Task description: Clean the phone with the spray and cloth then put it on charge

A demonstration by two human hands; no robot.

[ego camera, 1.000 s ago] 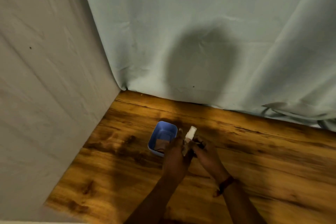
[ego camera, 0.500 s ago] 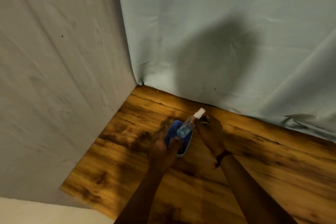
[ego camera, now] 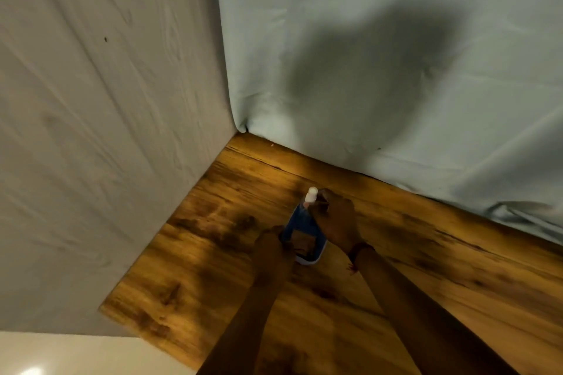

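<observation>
Two hands are at the blue tub (ego camera: 305,257) on the wooden table (ego camera: 195,283). Your right hand (ego camera: 336,224) is closed around the spray bottle (ego camera: 310,195), now lower and over the tub, so you seem to be setting it down. Your left hand (ego camera: 269,248) grips the tub's rim. No phone or cloth shows; something brown inside is unclear.

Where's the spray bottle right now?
In the head view, the spray bottle is in the right hand, white cap up, over the far end of the blue tray on the wooden table.
</observation>
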